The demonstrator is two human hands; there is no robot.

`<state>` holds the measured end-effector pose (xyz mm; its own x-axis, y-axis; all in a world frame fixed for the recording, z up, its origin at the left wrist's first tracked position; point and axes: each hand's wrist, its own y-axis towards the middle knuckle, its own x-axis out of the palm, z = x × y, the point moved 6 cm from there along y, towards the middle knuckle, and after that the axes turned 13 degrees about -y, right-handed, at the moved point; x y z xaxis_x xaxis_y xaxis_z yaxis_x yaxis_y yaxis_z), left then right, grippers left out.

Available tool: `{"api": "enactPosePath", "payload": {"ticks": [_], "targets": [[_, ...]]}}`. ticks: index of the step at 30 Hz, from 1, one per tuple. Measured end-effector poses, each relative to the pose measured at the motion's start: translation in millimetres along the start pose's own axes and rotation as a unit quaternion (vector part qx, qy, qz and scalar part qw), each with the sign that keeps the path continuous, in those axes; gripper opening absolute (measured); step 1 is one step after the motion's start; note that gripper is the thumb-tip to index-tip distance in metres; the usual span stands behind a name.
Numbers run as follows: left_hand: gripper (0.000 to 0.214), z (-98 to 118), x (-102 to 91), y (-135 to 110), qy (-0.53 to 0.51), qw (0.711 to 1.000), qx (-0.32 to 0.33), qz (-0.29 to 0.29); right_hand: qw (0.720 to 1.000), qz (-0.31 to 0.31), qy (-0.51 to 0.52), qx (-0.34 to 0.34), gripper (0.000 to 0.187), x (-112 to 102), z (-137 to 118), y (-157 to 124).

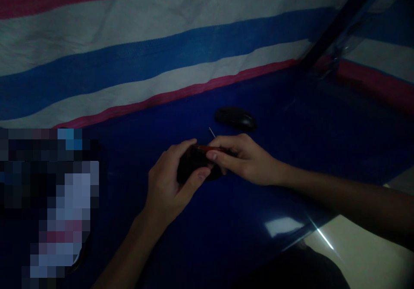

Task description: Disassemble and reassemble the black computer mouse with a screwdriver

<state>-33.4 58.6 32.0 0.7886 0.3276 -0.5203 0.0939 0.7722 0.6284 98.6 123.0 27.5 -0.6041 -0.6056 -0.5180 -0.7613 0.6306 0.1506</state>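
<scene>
My left hand is wrapped round the side of a dark, rounded object, thumb in front and fingers behind. Its kind is hard to make out in the dim light. My right hand pinches a thin orange-red piece between thumb and forefinger, at the top of the dark object. Just behind the right fingertips a thin metal shaft sticks out; whether the hand holds it cannot be seen. Beyond the hands a black computer mouse lies on the blue tabletop.
A striped red, white and blue sheet hangs along the far edge of the table. At the far right corner stands a dark post. The left side holds a pixelated, blurred-out area. Pale floor shows at the lower right.
</scene>
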Motion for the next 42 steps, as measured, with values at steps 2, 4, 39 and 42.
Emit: {"api": "enactPosePath", "payload": {"ticks": [2, 4, 39, 42], "targets": [[0.051, 2, 2.8, -1, -0.005, 1.0, 0.009, -0.004, 0.986, -0.05, 0.143, 0.062, 0.025, 4, 7, 3], [0.052, 4, 5.3, -1, -0.014, 1.0, 0.021, -0.017, 0.964, -0.108, 0.225, 0.09, 0.027, 9, 11, 4], [0.052, -15, 7.7, -6, -0.255, 0.954, -0.15, 0.033, 0.915, -0.116, 0.364, 0.127, 0.017, 7, 12, 3], [0.047, -11, 10.1, -6, -0.261, 0.955, -0.139, -0.006, 0.888, -0.189, 0.392, 0.151, 0.013, 17, 13, -1]]}}
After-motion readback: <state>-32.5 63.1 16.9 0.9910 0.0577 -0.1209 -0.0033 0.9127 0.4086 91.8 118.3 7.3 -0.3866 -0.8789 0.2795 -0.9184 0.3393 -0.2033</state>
